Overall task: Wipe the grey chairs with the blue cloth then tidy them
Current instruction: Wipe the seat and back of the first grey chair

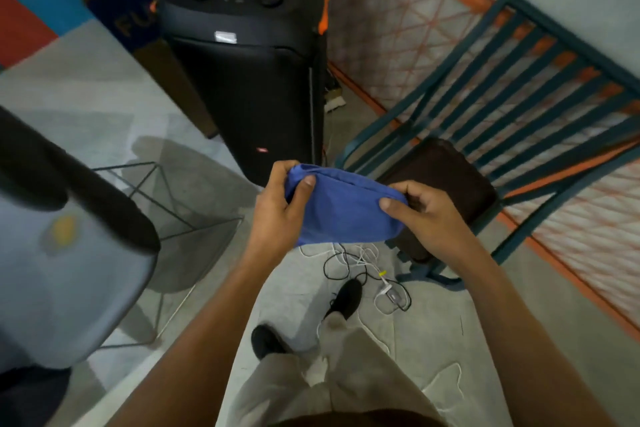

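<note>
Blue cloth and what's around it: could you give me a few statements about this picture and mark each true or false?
1. Both hands hold the cloth. True.
2. The cloth is lying on the grey chair. False: it is held up in the air, off the chair.
3. A black speaker stands ahead on the floor. True.
4. The cables lie on the chair seat. False: they lie on the floor.

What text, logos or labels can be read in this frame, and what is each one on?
"FU": large faint letters on the painted wall panel, cut off by the black speaker.
Silver badge on the speaker's upper front: too blurred to read.
Small red badge near the speaker's base: too blurred to read.
Nothing else carries legible text.
</note>
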`<state>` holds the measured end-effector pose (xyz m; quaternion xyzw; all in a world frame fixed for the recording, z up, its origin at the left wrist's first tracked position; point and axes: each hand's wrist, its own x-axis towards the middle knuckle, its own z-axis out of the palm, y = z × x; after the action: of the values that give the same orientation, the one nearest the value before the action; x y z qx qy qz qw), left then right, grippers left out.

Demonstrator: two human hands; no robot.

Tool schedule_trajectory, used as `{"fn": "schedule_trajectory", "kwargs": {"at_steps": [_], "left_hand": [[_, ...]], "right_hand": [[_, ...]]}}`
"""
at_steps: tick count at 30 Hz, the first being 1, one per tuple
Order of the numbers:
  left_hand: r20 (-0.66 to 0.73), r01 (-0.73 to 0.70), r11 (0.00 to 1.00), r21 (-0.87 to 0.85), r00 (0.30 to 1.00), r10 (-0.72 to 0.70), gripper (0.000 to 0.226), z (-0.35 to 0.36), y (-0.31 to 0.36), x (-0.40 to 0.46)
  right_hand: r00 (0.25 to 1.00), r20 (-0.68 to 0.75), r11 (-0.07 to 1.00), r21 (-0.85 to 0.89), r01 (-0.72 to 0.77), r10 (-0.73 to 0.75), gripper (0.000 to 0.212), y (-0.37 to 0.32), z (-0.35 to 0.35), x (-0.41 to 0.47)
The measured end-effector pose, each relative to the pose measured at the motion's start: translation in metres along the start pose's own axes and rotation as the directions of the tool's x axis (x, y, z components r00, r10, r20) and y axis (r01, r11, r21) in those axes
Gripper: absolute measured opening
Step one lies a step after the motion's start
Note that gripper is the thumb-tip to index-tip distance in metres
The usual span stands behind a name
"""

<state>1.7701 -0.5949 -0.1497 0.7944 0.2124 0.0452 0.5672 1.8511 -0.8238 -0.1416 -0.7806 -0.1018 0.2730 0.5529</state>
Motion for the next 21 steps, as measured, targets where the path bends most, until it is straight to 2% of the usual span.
{"fn": "schedule_trajectory", "kwargs": {"at_steps": [9,14,21], "left_hand": [[-0.298,0.061,0.993,-0.101,0.95,-0.088,0.011,-0.127,-0.06,-0.089],[-0.451,0.069,0.988,-0.135,0.884,-0.123,0.008,-0.199,-0.096,-0.15],[-0.623,0.144,0.976,-0.162,0.752,-0.214,0.005,-0.288,-0.155,-0.234]], "right_hand": [[0.966,0.257,0.994,-0.098,0.057,-0.03,0.024,-0.051,0.143,-0.008],[0.928,0.368,0.978,-0.165,0.124,-0.056,0.028,-0.074,0.235,-0.028],[0.86,0.496,0.944,-0.209,0.255,-0.123,0.036,-0.088,0.367,-0.055]]}}
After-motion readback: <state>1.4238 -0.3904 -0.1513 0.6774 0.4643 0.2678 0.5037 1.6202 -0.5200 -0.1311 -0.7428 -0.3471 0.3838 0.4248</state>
